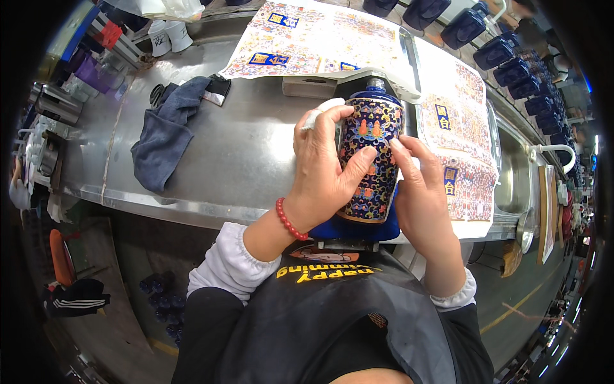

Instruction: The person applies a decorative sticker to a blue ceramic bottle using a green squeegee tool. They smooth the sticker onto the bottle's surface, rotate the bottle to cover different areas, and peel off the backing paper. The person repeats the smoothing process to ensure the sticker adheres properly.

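Observation:
A dark blue bottle (pixel 369 163), covered in a colourful floral pattern with gold bands, lies tilted before me with its bare neck pointing away. My left hand (pixel 326 157) wraps its left side, thumb flat on the patterned front; a white covering is on one finger. At the right side, my right hand (pixel 419 179) presses its bent fingertips against the edge of the pattern. Its thumb is mostly hidden. Beyond the bottle, a printed sheet (pixel 307 38) with matching colourful patterns is spread out, and another printed sheet (pixel 460 96) lies to the right.
A crumpled blue-grey cloth (pixel 167 134) lies on the steel worktop (pixel 240 141) at left. White cups (pixel 169 37) stand at the back left. Blue bottles (pixel 464 27) line the far right. A sink (pixel 511 169) with a white faucet (pixel 558 150) is beyond the right sheet.

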`<state>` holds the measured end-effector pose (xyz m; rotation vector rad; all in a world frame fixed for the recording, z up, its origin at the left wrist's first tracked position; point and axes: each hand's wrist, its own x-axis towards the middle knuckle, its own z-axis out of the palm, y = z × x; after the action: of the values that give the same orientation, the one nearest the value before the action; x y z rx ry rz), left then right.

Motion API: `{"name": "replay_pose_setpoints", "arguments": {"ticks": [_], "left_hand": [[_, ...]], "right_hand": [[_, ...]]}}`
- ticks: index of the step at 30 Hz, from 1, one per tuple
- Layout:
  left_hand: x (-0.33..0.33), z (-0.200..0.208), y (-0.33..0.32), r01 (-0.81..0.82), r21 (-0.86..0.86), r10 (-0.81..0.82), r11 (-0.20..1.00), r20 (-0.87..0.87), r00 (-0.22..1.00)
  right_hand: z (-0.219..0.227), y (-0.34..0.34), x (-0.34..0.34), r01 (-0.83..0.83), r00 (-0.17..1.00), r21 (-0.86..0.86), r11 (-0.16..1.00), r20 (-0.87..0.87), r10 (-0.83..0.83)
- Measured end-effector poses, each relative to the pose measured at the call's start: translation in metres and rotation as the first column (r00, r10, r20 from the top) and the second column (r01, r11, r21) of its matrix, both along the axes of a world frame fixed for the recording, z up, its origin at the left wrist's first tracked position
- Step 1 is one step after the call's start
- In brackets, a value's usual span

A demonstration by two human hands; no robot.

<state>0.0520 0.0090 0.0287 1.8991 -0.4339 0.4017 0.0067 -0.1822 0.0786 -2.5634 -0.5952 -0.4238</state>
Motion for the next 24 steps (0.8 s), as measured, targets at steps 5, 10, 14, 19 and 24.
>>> {"name": "replay_pose_setpoints", "arguments": {"ticks": [5,10,14,19,24], "left_hand": [[0.009,-0.005,-0.003,0.122,-0.322,-0.206,0.939,-0.241,0.948],[0.002,0.000,0.002,0.113,-0.840,-0.600,0.531,-0.279,0.750],[-0.012,0.001,0.008,0.165,-0.728,-0.505,0.666,-0.277,0.818],[-0.029,-0.008,0.027,0.182,-0.412,-0.319,0.893,-0.294,0.901],[-0.043,-0.021,0.032,0.231,-0.170,-0.256,0.958,-0.147,0.955]], "right_hand": [[0.022,-0.007,0.013,-0.065,0.994,0.143,0.988,0.098,0.051],[0.063,-0.008,0.049,-0.337,0.908,0.060,0.939,-0.242,0.342],[0.066,0.013,0.093,-0.214,0.963,0.102,0.971,-0.142,0.228],[0.058,0.019,0.028,-0.567,0.822,-0.270,0.778,-0.134,0.553],[0.039,-0.012,0.043,-0.317,0.905,-0.099,0.943,0.267,0.332]]}}
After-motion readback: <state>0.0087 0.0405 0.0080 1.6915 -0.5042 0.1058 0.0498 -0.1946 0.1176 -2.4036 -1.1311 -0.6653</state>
